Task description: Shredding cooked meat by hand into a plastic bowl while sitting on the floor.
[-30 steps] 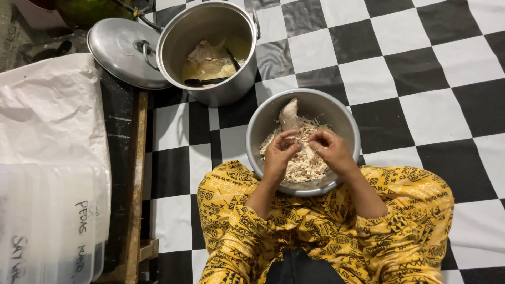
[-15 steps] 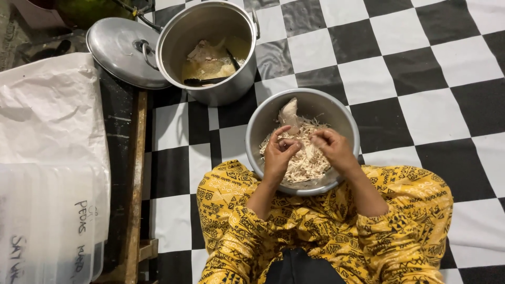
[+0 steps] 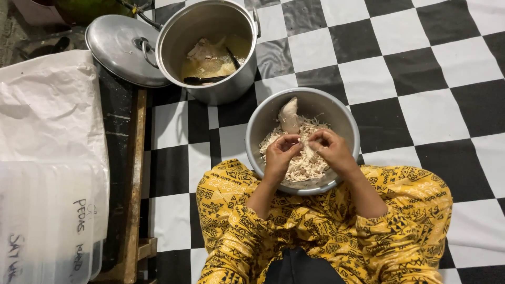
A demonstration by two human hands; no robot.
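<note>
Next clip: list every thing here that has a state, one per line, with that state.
pot: open, broth and meat inside
lid: off, lying beside the pot
bowl: holds shredded meat and one whole piece
whole piece: unshredded, leaning on the bowl wall
left hand: pinching a meat strand
right hand: pinching the same strand
plastic tubs: stacked

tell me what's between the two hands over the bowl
In the head view, a thin strip of shredded chicken spans between left hand and right hand.

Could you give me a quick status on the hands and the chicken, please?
Both hands, left and right, pinching one shred of chicken over bowl. Nothing in the way.
</note>
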